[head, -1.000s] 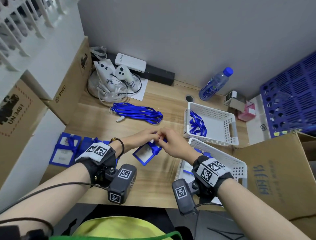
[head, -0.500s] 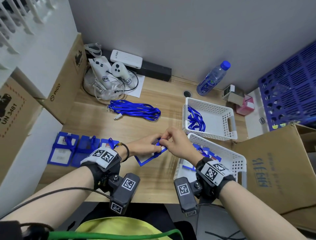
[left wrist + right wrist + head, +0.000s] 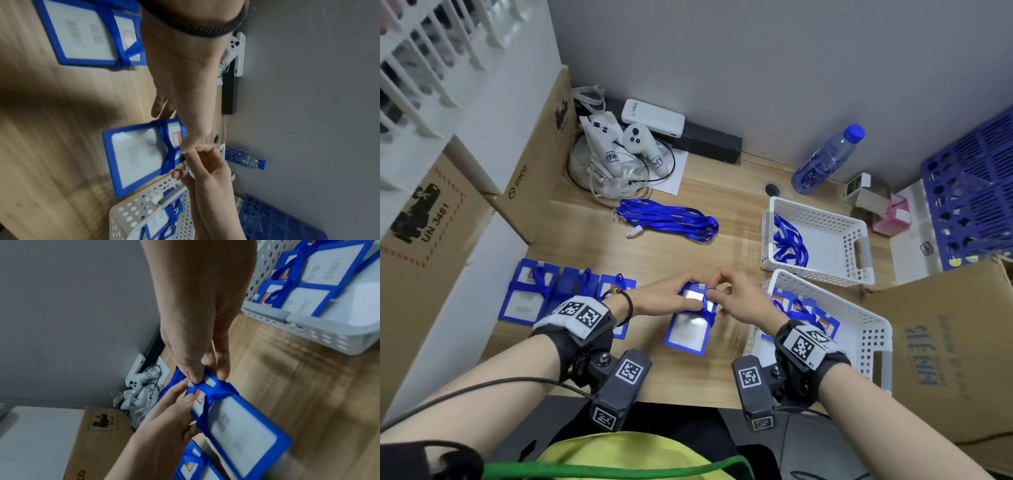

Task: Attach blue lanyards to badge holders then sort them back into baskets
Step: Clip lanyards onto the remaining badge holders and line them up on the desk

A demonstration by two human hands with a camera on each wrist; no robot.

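The blue-framed rectangular plastic badge holder (image 3: pixel 690 323) lies on the wooden desk (image 3: pixel 671 253) right in front of me, a blue ribbon lanyard (image 3: pixel 218 391) wrapped across its top. My left hand (image 3: pixel 664 299), coming in from eight o'clock, pinches the holder's top edge, while my right hand (image 3: pixel 743 299), from four o'clock, pinches the lanyard between thumb and forefinger. The near white perforated plastic basket (image 3: pixel 859 329) of finished badges sits at three o'clock, and the loose bundle of blue lanyards (image 3: pixel 671 219) at twelve.

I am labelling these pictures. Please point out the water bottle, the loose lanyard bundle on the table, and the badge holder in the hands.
water bottle (image 3: pixel 825 161), head view, on its body.
lanyard bundle (image 3: pixel 671 219), head view, on its middle.
badge holder (image 3: pixel 242 426), right wrist view, on its clear window.
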